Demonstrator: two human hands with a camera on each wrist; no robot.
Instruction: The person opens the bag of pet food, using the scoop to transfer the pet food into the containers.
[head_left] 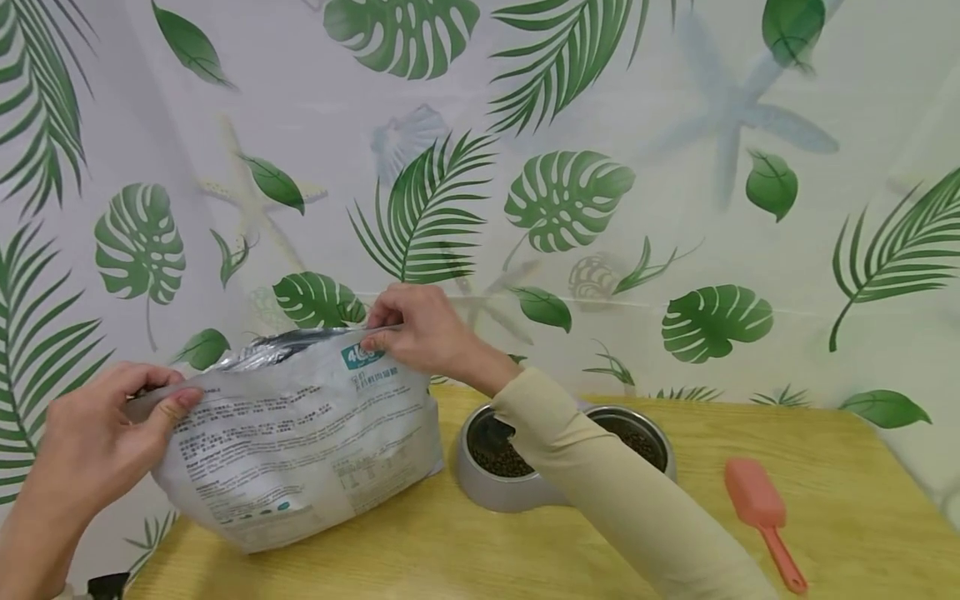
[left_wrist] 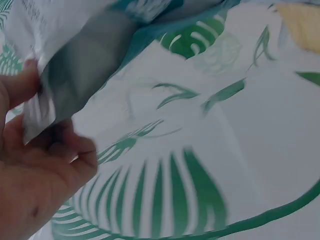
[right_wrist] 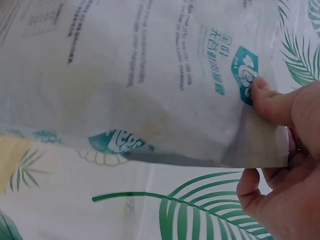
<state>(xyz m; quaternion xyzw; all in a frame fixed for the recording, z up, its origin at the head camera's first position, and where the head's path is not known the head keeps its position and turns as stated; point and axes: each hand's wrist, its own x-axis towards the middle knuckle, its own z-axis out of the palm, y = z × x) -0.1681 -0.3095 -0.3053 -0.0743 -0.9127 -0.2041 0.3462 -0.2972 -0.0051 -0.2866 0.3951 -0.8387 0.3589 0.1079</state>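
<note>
A white pet food bag point(head_left: 300, 450) with printed text and a teal logo stands tilted at the left of the table. Its top edge gapes a little and shows a silvery lining. My left hand point(head_left: 112, 425) pinches the left top corner between thumb and fingers. At the right top corner my right hand point(head_left: 427, 333) grips the edge, thumb on the printed front by the logo. The right wrist view shows that thumb and the curled fingers point(right_wrist: 250, 187) behind the bag. In the left wrist view the bag's grey side fold point(left_wrist: 92, 60) hangs from the left hand.
A double pet bowl point(head_left: 502, 492) with brown kibble stands right of the bag, partly hidden by the right sleeve point(head_left: 607, 483). A pink scoop point(head_left: 756, 496) lies on the yellow wood-grain table point(head_left: 847, 500) at the right. A leaf-patterned sheet point(head_left: 697, 250) hangs behind.
</note>
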